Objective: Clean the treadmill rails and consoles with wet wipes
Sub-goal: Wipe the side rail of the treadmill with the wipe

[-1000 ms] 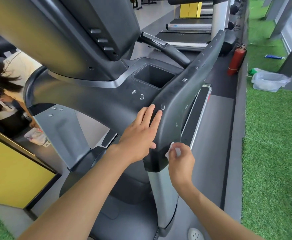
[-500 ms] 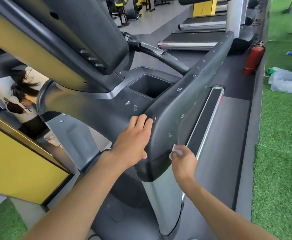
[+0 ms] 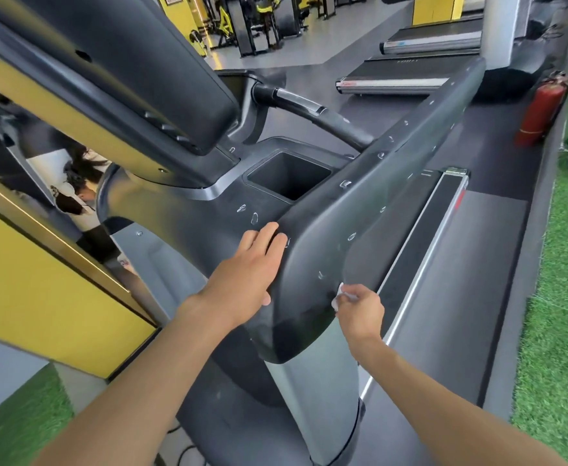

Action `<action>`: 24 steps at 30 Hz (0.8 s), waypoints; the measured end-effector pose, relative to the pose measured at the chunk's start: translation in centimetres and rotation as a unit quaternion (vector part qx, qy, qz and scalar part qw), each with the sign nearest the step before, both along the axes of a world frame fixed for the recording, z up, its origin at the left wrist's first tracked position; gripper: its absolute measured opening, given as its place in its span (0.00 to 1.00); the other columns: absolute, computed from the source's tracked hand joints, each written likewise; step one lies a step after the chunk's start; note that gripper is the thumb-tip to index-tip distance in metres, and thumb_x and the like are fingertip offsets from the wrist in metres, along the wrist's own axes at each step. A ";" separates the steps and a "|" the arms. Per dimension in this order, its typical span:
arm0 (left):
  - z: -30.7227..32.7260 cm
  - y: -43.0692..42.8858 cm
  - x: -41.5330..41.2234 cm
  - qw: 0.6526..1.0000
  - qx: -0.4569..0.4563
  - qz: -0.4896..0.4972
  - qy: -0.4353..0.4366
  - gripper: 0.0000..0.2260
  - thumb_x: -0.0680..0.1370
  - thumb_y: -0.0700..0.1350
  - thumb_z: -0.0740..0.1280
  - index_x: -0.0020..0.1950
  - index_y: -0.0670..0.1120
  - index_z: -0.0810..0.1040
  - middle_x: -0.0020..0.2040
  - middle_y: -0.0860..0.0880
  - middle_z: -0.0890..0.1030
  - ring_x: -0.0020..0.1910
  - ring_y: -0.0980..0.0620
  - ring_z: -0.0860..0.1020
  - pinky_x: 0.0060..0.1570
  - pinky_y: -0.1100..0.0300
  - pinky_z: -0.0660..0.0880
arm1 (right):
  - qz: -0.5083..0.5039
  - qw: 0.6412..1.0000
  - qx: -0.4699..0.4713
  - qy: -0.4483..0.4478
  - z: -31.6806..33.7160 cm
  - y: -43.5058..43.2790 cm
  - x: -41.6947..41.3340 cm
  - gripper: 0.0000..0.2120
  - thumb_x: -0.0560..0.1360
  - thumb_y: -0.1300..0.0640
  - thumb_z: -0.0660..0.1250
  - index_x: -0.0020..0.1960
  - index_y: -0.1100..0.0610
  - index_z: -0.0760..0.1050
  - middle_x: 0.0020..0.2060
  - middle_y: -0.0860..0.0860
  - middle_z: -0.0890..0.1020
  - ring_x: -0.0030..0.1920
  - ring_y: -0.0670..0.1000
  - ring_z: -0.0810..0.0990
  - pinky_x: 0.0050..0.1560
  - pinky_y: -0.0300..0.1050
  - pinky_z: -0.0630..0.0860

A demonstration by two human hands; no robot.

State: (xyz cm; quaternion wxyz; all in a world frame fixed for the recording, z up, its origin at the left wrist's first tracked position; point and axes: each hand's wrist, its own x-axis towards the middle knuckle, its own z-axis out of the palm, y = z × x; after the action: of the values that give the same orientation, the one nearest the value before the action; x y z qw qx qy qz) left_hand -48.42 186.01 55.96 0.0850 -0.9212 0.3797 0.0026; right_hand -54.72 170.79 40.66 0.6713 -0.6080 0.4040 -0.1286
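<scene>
Head view: the left hand [image 3: 245, 277] lies flat, fingers straight, on the near end of the dark grey plastic treadmill rail [image 3: 393, 183]. The right hand [image 3: 360, 311] pinches a small white wet wipe [image 3: 339, 295] against that rail's right face. Pale droplet marks [image 3: 344, 183] dot the far stretch, so most of it, plus the black console [image 3: 124, 79], looks unwiped.

Bright, even light w/ soft shadows; wide-angle bending at edges, slight motion blur.

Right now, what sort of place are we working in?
Most likely a gym: the treadmill being wiped, more treadmills lined up beyond it, and exercise bikes on the far floor.
</scene>
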 end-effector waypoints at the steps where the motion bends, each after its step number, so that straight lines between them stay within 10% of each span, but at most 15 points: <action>1: 0.0 -0.1 0.0 1.000 0.000 0.003 -0.005 0.37 0.68 0.31 0.74 0.71 0.47 0.59 0.77 0.52 0.48 0.70 0.48 0.58 0.39 0.50 0.79 | 0.003 1.000 0.002 -0.003 -0.2 -0.3 0.2 0.09 0.77 0.63 0.62 0.51 0.55 0.79 0.37 0.52 0.84 0.35 0.50 0.78 0.34 0.39 0.71; 14: -0.4 -0.4 -0.3 0.999 0.010 0.014 -0.027 0.36 0.66 0.29 0.70 0.69 0.48 0.58 0.76 0.52 0.49 0.68 0.48 0.59 0.34 0.54 0.77 | 0.015 0.998 0.062 0.006 -1.1 -4.8 3.8 0.09 0.76 0.63 0.65 0.52 0.55 0.80 0.39 0.53 0.81 0.37 0.53 0.77 0.34 0.39 0.72; 19: -0.6 -0.4 -0.5 0.999 0.004 0.015 -0.029 0.37 0.67 0.28 0.70 0.69 0.48 0.57 0.76 0.53 0.48 0.70 0.48 0.57 0.36 0.52 0.79 | 0.077 0.996 0.047 0.017 -1.2 -6.4 5.4 0.15 0.74 0.70 0.60 0.37 0.51 0.71 0.30 0.49 0.71 0.29 0.49 0.69 0.25 0.33 0.65; 24: -0.7 -0.4 -0.4 0.999 0.000 0.015 -0.030 0.38 0.66 0.28 0.70 0.69 0.49 0.56 0.76 0.53 0.48 0.70 0.49 0.57 0.35 0.53 0.79 | 0.127 0.991 0.036 0.031 -1.7 -7.5 6.6 0.13 0.75 0.72 0.56 0.49 0.64 0.79 0.37 0.53 0.74 0.30 0.49 0.66 0.28 0.37 0.64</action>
State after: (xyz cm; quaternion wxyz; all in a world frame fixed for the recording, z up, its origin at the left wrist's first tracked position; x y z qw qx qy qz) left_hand -48.77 185.65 55.31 0.0961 -0.9264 0.3633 -0.0235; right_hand -48.15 163.30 38.98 0.6909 -0.6332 0.3488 -0.0090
